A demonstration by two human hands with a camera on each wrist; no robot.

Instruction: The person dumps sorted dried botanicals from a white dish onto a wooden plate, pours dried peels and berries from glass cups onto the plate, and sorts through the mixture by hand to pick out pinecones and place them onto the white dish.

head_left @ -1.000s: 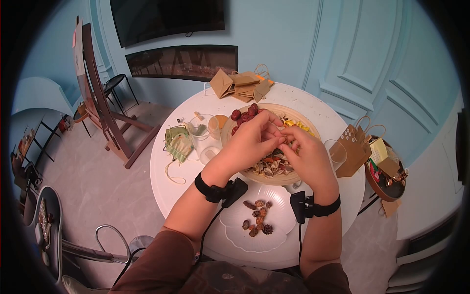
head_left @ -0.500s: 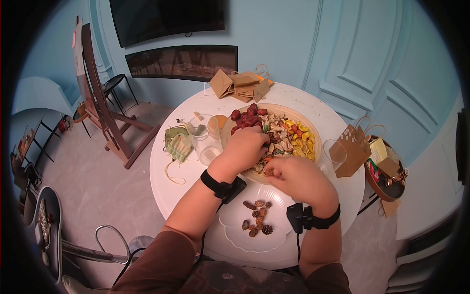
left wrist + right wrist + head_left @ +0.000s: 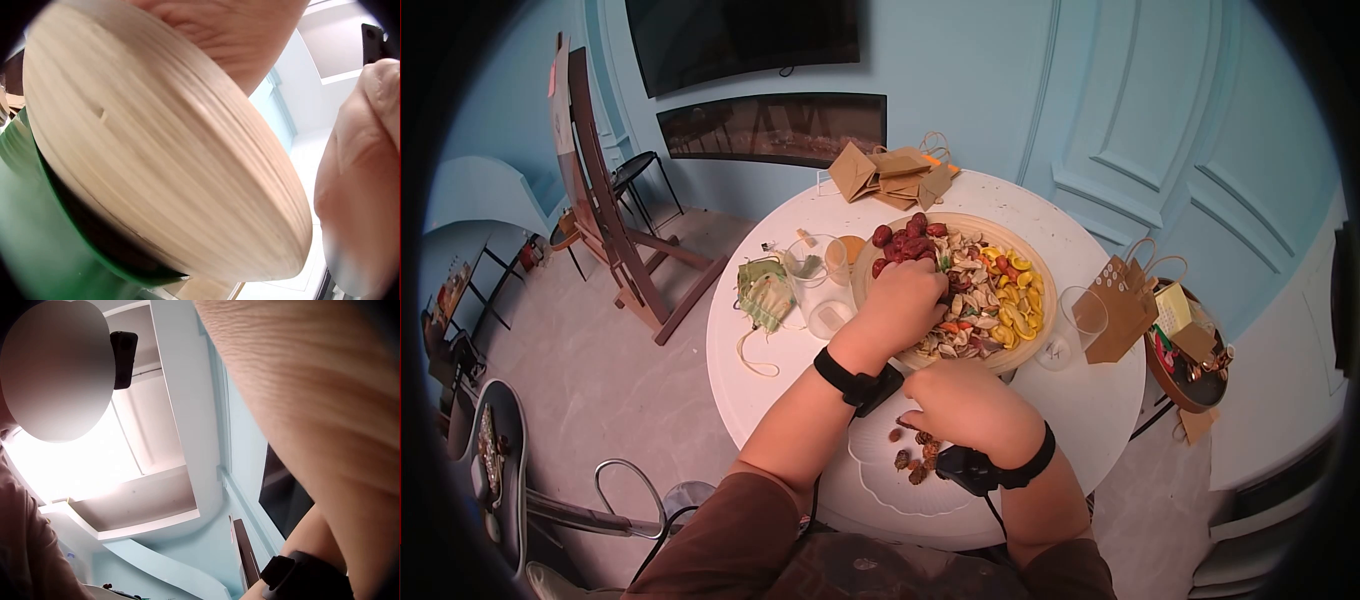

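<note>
In the head view the left hand reaches over the wooden bowl, its fingertips hidden among dark red dried fruits and pale dried slices; whether it grips any cannot be seen. Over the upper part of the white scalloped plate is the right hand, thumb apart from the fingers. One small brown cone lies just below it, not touching; several others lie on the plate. The left wrist view shows the bowl's outer side under the left palm.
Clear cups and a green pouch stand left of the bowl, another clear cup to its right. Brown paper bags lie at the table's back edge. Yellow dried pieces fill the bowl's right side.
The hands were together over the bowl. The right hand has moved down and left to the plate, where a small cone now lies apart. The left hand has lowered into the bowl's contents.
</note>
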